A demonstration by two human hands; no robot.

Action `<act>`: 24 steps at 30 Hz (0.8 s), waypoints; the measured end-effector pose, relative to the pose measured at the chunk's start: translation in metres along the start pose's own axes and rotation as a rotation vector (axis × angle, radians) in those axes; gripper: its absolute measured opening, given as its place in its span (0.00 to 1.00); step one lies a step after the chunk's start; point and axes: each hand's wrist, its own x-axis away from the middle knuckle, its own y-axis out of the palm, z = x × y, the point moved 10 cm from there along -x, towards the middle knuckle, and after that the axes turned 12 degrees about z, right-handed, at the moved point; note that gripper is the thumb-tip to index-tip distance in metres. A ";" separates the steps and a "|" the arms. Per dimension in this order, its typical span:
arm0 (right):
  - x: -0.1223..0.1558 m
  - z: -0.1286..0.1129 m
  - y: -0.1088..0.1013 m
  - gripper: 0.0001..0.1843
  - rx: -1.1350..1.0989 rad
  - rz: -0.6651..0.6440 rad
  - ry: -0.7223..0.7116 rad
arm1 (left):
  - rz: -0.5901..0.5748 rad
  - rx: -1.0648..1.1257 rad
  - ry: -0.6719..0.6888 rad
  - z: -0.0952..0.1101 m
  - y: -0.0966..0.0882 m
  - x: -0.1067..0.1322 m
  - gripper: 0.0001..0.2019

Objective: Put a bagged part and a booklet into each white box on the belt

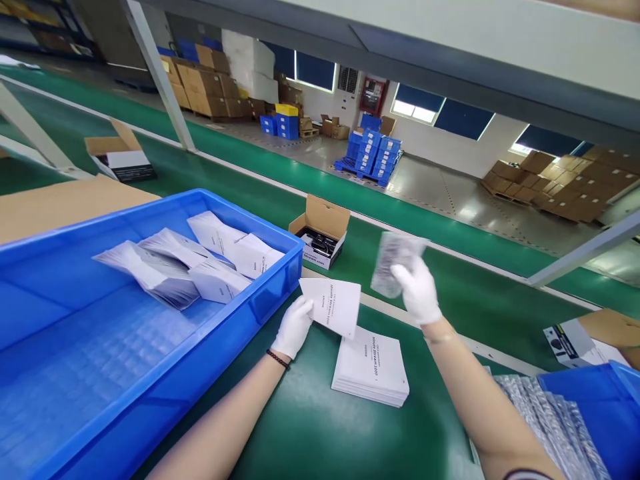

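My left hand point(294, 327), in a white glove, pinches the edge of a white booklet point(334, 305) and holds it just above the green table. My right hand point(419, 288), also gloved, is closed on a clear plastic bag point(393, 257) raised in the air and blurred by motion. A stack of the same white booklets point(371, 365) lies on the table below and between both hands. An open cardboard box point(321, 239) with a dark item inside sits on the green conveyor belt just beyond the booklet.
A big blue bin point(150, 400) at my left holds several bagged booklets point(187, 261). A second blue bin point(590, 400) and a pile of silvery bags point(540, 407) lie at the right. More open boxes point(123, 157) sit on the belt. Grey frame posts point(160, 73) stand behind.
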 end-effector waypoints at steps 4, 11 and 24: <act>-0.040 -0.012 0.121 0.22 0.638 -0.415 -0.359 | 0.070 0.338 -0.241 -0.011 -0.004 -0.003 0.16; -0.086 0.033 0.232 0.22 0.951 -0.636 -0.262 | 0.021 0.359 -0.267 -0.013 0.001 -0.005 0.18; -0.071 0.102 0.218 0.19 1.074 -0.770 -0.110 | 0.024 0.216 -0.178 -0.016 0.000 -0.011 0.21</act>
